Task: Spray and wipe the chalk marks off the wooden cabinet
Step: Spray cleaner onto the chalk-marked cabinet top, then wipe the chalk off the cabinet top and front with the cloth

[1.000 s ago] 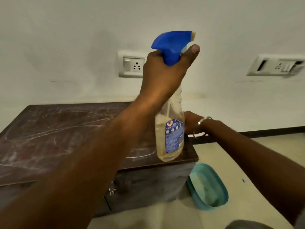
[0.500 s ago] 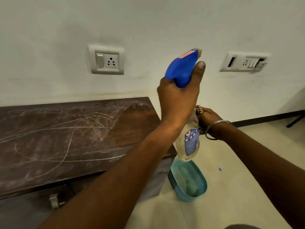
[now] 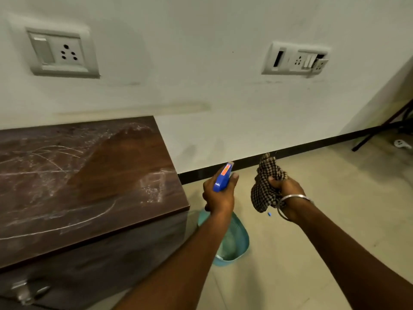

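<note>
The dark wooden cabinet (image 3: 125,175) fills the left side, its top covered with white chalk marks (image 3: 44,162) except for a cleaner brown patch. My left hand (image 3: 220,195) grips the blue trigger head of the spray bottle (image 3: 222,177), held low over the floor just right of the cabinet's corner; the bottle's body is hidden behind the hand and arm. My right hand (image 3: 288,193), with a metal bangle on the wrist, clutches a bunched black-and-white checked cloth (image 3: 266,182) beside it.
A teal plastic basin (image 3: 237,245) sits on the tiled floor under my left forearm. A small blue scrap (image 3: 269,214) lies on the floor. Two socket plates (image 3: 62,52) (image 3: 295,59) are on the white wall. Dark stand legs (image 3: 380,130) occupy the far right corner.
My left hand has lowered the spray bottle from chest height down beside the cabinet's right end. My right hand came out from behind the bottle, showing the checked cloth. The view swung right.
</note>
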